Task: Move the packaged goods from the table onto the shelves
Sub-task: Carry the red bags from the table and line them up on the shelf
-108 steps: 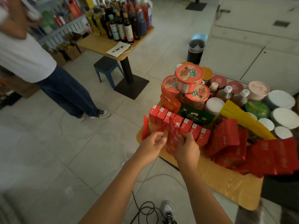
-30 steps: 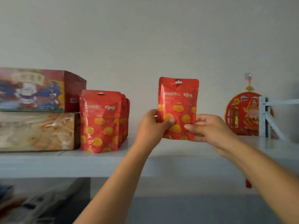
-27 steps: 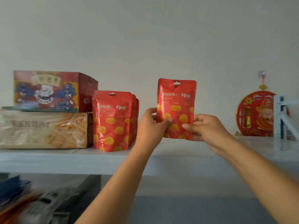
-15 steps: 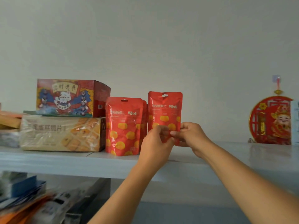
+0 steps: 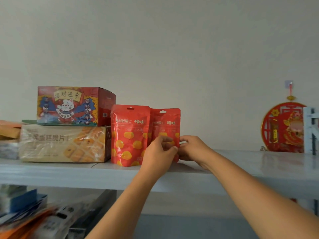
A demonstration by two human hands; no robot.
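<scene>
Currently both hands, left hand [image 5: 159, 152] and right hand [image 5: 193, 148], pinch red pouch [image 5: 166, 123] upright on shelf [image 5: 259, 169]; matching pouches [image 5: 129, 135] just left of grip.

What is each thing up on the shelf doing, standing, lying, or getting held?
held red pouch: upright, sealed, in both hands.
front red pouch: standing upright, sealed.
cat box: closed, stacked on the cake box.
cake box: lying flat, plastic-wrapped.
left hand: pinching the held red pouch.
right hand: pinching it too.
red ornament: hanging up.

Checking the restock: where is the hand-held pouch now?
Head view, centre: held pouch stands on the white shelf, right of the front pouch, pinched by left hand and right hand.
</scene>
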